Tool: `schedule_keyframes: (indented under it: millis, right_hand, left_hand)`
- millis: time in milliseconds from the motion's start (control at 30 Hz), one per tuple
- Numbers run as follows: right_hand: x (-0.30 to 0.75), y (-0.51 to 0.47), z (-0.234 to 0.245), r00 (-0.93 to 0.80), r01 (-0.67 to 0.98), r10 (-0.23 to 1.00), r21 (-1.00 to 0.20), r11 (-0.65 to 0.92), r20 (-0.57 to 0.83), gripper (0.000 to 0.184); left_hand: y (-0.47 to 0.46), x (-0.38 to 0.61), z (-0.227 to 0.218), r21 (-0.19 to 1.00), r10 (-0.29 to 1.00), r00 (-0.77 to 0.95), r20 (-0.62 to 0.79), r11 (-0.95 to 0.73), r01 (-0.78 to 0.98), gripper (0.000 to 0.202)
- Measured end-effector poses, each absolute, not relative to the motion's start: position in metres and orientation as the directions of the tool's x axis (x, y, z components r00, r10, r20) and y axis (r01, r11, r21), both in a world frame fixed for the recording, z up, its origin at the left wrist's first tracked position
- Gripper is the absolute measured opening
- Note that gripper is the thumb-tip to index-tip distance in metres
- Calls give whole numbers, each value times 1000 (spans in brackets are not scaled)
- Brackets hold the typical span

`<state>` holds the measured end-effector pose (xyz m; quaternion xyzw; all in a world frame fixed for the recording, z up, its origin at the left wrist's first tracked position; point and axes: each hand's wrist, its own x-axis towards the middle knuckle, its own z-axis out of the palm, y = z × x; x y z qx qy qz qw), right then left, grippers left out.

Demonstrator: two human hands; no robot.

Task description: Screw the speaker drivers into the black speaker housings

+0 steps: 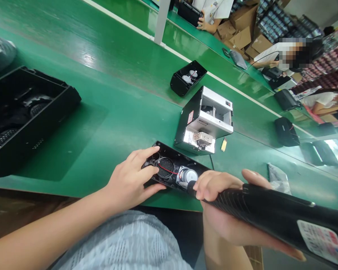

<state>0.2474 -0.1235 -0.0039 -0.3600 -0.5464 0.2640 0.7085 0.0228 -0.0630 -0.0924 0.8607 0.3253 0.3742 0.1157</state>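
Observation:
My left hand point(131, 176) rests with spread fingers on an open black speaker housing point(173, 159), which lies on the green workbench point(124, 127). Inside the housing are a round mesh-covered speaker part point(165, 167), a silver driver point(188, 175) and a thin red wire point(169, 168). My right hand point(222, 195) wraps around a black electric screwdriver point(270, 212) and holds it low across the view. Its front end meets the housing beside the silver driver, and my fingers hide the tip.
A white screw feeder point(203, 122) stands just beyond the housing. A black tray point(25, 116) of speaker parts lies at left, and another open housing point(188, 77) sits further back. Co-workers point(281, 56) and cardboard boxes point(236, 32) occupy the upper right.

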Motion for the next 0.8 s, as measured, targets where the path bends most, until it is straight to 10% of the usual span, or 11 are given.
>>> schedule_keyframes:
  millis: [200,600,800]
  right_hand:
    - [241,-126,-4,199,26,791,-810,586,579,38]
    - [230,-125,-15,107,73,756,-764,641,645,51]
    - [225,-123,-19,139,121,743,-756,644,655,18]
  left_hand:
    - [-64,21,-94,451,652,511,559,-757,473,30]
    - [-66,21,-96,431,648,499,575,-759,488,29]
    - [-65,21,-93,430,643,504,577,-764,481,30]
